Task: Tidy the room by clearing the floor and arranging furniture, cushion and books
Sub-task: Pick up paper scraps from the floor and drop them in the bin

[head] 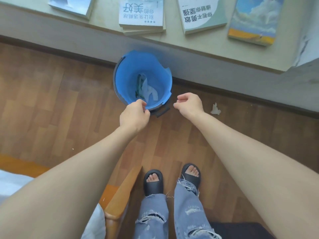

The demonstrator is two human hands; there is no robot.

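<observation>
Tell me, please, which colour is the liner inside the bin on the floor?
Blue. The liner in the dark bin shows best in the head view.

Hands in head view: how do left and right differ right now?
The left hand pinches the near rim of the blue bin; the right hand touches nothing and hangs beside the bin. The left hand's fingers curl onto the rim; the right hand's fingers are loosely curled and look empty. Shared: both bare arms stretch forward toward the bin, above the wooden floor.
</observation>
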